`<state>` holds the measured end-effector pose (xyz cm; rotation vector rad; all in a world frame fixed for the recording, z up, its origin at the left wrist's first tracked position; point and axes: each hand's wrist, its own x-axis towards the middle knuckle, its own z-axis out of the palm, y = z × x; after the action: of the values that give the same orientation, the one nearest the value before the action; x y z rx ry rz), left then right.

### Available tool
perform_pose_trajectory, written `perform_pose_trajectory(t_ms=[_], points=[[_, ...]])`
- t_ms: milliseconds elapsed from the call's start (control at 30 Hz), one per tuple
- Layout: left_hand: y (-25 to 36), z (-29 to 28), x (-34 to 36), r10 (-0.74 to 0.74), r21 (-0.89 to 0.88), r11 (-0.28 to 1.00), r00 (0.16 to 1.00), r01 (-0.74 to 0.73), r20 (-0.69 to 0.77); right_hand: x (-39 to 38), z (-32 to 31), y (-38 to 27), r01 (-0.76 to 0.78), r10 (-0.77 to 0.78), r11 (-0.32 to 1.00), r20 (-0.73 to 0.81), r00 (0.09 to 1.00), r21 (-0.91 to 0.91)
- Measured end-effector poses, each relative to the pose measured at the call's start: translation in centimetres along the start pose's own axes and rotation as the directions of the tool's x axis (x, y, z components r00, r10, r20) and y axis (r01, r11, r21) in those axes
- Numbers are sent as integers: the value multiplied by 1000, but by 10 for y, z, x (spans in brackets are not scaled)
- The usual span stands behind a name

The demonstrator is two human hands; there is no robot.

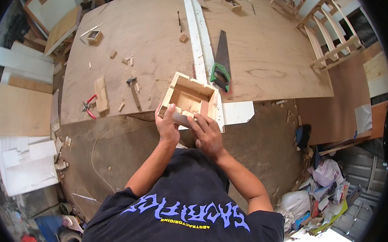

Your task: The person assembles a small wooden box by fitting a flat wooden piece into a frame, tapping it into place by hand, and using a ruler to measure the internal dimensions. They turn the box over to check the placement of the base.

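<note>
From my end of the head camera, I have the open-topped box of pale wood (191,90) tilted up in front of the dark shirt, over the near edge of the broad, tan plywood worktable (271,45); I can't tell whether its underside touches the long, white-painted board (193,28) running away behind it. My left hand (168,124) grips the left near corner, thumb up over the rim and fingers curled round the outside. My right hand (208,135) lies with bent fingers against the near wall, close to the left thumb; whether those fingertips pinch or only press, I can't make out. I judge this step to be handling and checking that wall, so the left grip should stay firm while the right fingers feel along the edge with light, even pressure. Pushing hard at one spot could rack the corners, and a raw edge might leave splinters. If more support is called for, I'd want the base flat on the tabletop, clear of the green-handled handsaw (222,64) just beyond and the dark-headed claw hammer (134,93) to the left.
</note>
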<state>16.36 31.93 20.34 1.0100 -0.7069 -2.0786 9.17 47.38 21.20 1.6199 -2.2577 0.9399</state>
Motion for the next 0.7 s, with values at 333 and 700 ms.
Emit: perform_pose_trajectory(t_ms=[333, 700], points=[[22, -33, 62, -43, -22, 998, 936, 54, 349, -15, -14, 32, -672, 737, 651, -84, 670, 353], [9, -3, 65, 53, -10, 998, 827, -57, 559, 24, 37, 85, -512, 769, -114, 402, 498, 852]])
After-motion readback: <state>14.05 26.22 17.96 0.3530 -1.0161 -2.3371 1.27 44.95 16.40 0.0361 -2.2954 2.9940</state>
